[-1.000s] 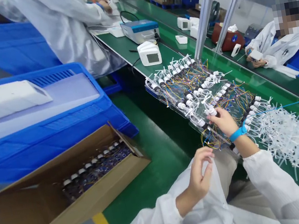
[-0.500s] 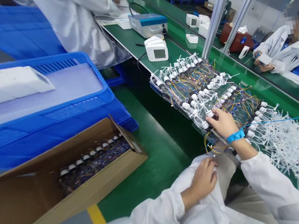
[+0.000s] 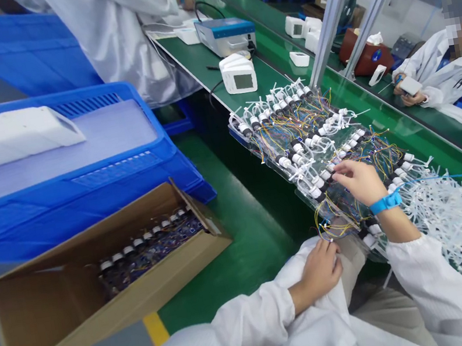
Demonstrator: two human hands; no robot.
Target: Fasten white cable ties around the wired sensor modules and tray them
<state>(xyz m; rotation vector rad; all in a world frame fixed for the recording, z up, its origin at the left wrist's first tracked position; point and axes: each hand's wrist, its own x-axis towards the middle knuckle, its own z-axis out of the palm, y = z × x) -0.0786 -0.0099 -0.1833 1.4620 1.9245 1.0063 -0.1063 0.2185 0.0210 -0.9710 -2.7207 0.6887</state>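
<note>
My right hand [image 3: 359, 181], with a blue wrist strap [image 3: 385, 203] on it, rests over clear trays [image 3: 295, 132] full of small pump parts with white tubes and coloured wires. Its fingertips pinch at one of the white-capped parts near the trays' near edge. My left hand [image 3: 320, 269] lies on my lap on the white coat, fingers curled loosely against the fabric, holding nothing that I can see.
A pile of cut white tubes [image 3: 450, 213] lies right of the trays on the green bench [image 3: 204, 65]. An open cardboard box [image 3: 111, 281] of similar parts sits at my left, blue crates [image 3: 79, 163] behind it. Other people in white coats work at the back [image 3: 119, 32] and across the bench [image 3: 448, 71].
My left hand dropped from mid-air onto my lap. My right hand shifted slightly right along the trays.
</note>
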